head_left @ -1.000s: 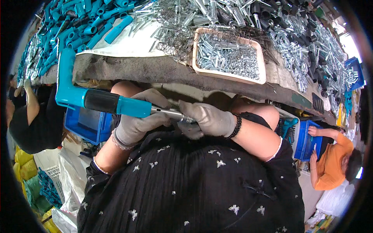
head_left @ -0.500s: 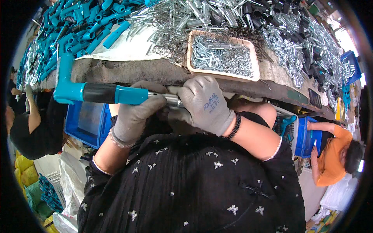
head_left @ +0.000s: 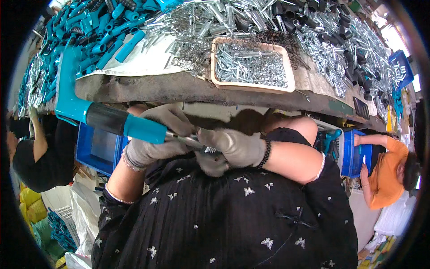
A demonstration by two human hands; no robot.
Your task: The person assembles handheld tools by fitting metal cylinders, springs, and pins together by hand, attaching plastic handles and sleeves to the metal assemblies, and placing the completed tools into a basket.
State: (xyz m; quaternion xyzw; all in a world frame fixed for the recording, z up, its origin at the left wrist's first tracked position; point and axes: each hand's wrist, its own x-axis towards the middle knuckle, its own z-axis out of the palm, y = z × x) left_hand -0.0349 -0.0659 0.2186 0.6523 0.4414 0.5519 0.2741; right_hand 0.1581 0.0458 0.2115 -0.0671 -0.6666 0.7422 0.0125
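A teal tool with a black grip band and a bent, L-shaped handle [head_left: 104, 117] slants down from the upper left to my lap, a metal shaft coming out of its near end. My left hand [head_left: 154, 151], in a grey glove, is closed round the tool where the teal barrel meets the shaft. On the shaft's right end, my gloved right hand [head_left: 239, 147] is closed with thumb and fingers round the metal. Its fingers partly hide that end, where a small ribbed metal part shows.
Beyond the bench edge, a cream tray [head_left: 251, 85] holds small metal pins. Teal handles [head_left: 130, 47] are heaped at left, metal and black parts [head_left: 331, 54] at right. Blue crates [head_left: 96, 150] stand below the bench. A person in orange [head_left: 389, 170] works at right, another in black [head_left: 42, 154] at left.
The tool's near end has tipped downward toward my lap, and both hands have lowered with it. My right hand has turned over, its fingers now lower on the shaft.
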